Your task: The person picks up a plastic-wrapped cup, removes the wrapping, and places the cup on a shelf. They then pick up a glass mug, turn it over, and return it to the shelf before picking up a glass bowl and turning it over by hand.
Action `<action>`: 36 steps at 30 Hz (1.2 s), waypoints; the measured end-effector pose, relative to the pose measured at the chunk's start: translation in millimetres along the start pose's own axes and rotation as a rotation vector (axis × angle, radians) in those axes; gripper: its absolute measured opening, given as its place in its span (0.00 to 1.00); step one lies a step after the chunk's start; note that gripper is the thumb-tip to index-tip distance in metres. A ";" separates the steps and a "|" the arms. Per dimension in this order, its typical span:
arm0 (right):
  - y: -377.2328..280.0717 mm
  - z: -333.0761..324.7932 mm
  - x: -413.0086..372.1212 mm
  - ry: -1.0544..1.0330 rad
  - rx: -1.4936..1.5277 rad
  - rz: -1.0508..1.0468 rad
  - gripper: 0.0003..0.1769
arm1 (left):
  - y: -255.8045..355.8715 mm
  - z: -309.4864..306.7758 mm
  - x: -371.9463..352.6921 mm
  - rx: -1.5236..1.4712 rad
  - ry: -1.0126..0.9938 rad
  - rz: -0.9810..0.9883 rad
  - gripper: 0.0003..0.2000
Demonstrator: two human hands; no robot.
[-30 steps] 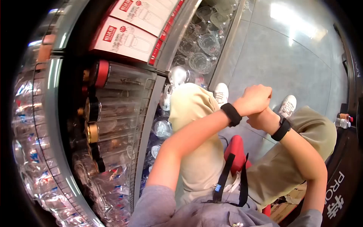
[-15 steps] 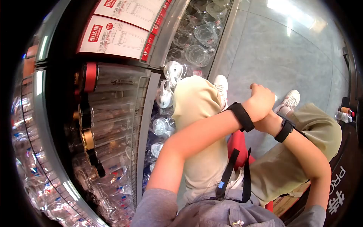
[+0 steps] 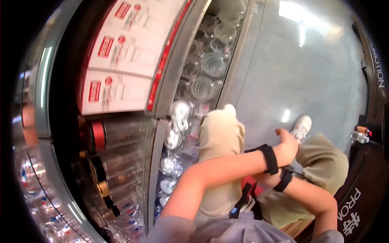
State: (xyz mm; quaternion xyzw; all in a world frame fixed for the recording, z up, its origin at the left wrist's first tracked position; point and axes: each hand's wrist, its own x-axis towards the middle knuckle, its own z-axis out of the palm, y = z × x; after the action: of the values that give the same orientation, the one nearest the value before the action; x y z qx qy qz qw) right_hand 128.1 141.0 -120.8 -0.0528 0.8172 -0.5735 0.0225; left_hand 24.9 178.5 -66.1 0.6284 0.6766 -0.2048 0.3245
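My left hand (image 3: 288, 146) reaches across from the left over my lap, past the other wrist. One finger stands apart from the rest, and I see nothing held in it. My right hand (image 3: 268, 179) lies crossed beneath the left wrist, its fingers hidden behind the left forearm. Each wrist has a black strap: the left strap (image 3: 269, 158) and the right strap (image 3: 284, 180). Below the crossed arms are my beige trouser legs (image 3: 221, 139) and a bit of a red thing (image 3: 248, 180), mostly covered.
On the left, shelves carry white and red boxes (image 3: 117, 91), clear bottles with coloured lids (image 3: 121, 135), and glass mugs (image 3: 213, 65). Grey floor (image 3: 267, 89) stretches ahead. At right are dark printed panels (image 3: 356, 202) and a small clear bottle (image 3: 358, 137).
The view has shifted, so shelves and boxes sit lower in it. My crossed hands have moved lower too; a finger of the left hand now stands out more.
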 end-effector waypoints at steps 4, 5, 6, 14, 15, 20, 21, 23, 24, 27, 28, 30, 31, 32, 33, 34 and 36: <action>4.2 9.9 41.7 -0.128 -0.080 -0.180 0.17 | -40.3 -6.1 14.0 -0.448 0.151 0.221 0.12; -2.2 -3.6 60.1 -0.212 0.075 -0.048 0.16 | -55.9 -12.5 16.2 -0.513 0.104 0.194 0.13; -2.6 -17.0 74.6 -0.223 0.096 -0.013 0.15 | -70.5 -16.0 21.0 -0.578 0.053 0.167 0.14; 68.6 -46.7 128.4 -0.126 -0.666 -0.379 0.16 | -142.8 -29.1 84.8 -0.281 0.233 -0.117 0.15; 64.7 -47.6 133.4 -0.228 -0.655 -0.311 0.16 | -145.7 -33.1 89.3 -0.424 0.200 -0.054 0.15; 34.4 -95.0 161.5 -0.665 -0.628 -0.027 0.16 | -154.9 -52.6 113.4 -0.425 0.201 0.037 0.16; 24.7 -111.4 166.3 -0.734 -0.613 0.001 0.16 | -156.1 -57.8 114.3 -0.419 0.209 0.035 0.16; 22.2 -119.9 161.4 -0.607 -0.619 -0.090 0.16 | -153.5 -67.9 116.3 -0.296 0.210 -0.088 0.16; 28.3 -121.5 153.6 -0.510 -0.569 -0.121 0.16 | -150.7 -76.4 110.6 -0.239 0.206 -0.159 0.16; 26.5 -128.5 136.9 -0.303 -0.498 -0.157 0.17 | -135.6 -96.7 95.2 -0.259 0.427 -0.153 0.15; 23.2 -127.5 129.3 -0.295 -0.529 -0.134 0.17 | -128.6 -97.2 94.1 -0.277 0.486 -0.121 0.15; 23.9 -119.8 114.5 -0.302 -0.598 -0.121 0.17 | -113.8 -91.4 86.9 -0.260 0.432 -0.102 0.14; 28.3 -111.6 107.1 -0.313 -0.636 -0.133 0.17 | -107.3 -89.1 82.5 -0.285 0.368 -0.093 0.14; 36.0 -103.1 101.2 -0.228 -0.620 -0.239 0.17 | -101.4 -85.8 78.0 -0.306 0.301 -0.082 0.14; 46.3 -96.6 97.6 -0.139 -0.605 -0.342 0.17 | -98.9 -80.9 77.0 -0.317 0.255 -0.077 0.14; 47.2 -95.2 97.0 -0.044 -0.590 -0.442 0.17 | -98.5 -77.1 76.5 -0.324 0.210 -0.069 0.14; 25.9 -101.5 93.5 -0.292 -0.336 -0.110 0.20 | -84.5 -70.2 63.5 -0.284 0.206 -0.076 0.14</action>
State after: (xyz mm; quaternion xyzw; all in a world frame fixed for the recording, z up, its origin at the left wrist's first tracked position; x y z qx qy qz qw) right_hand 23.7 234.1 -108.3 -0.1827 0.8853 -0.4158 0.0999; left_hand -70.9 261.5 -71.9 0.5679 0.7517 -0.0541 0.3309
